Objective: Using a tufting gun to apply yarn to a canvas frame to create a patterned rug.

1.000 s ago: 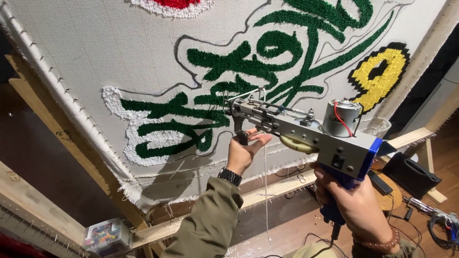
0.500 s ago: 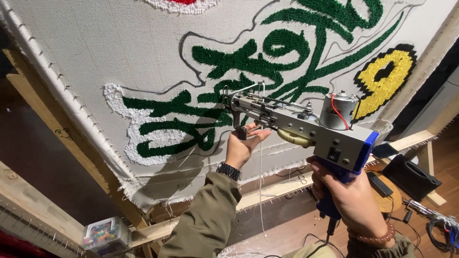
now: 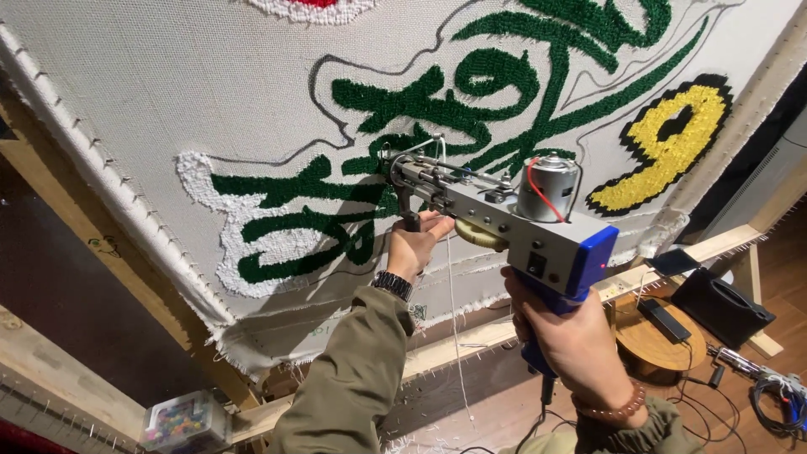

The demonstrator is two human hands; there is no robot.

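Gripping a grey and blue tufting gun with both hands, the person presses its needle tip against the stretched white backing cloth. The left hand has its fingers closed around the black front handle under the barrel, a watch on the wrist. The right hand wraps its fingers around the blue rear grip, a bead bracelet at the wrist. The gun's tip sits at the green tufted lettering, beside a white tufted patch. A yellow, black-edged shape lies to the right. White yarn hangs down from the gun. The cloth is stretched on a wooden frame.
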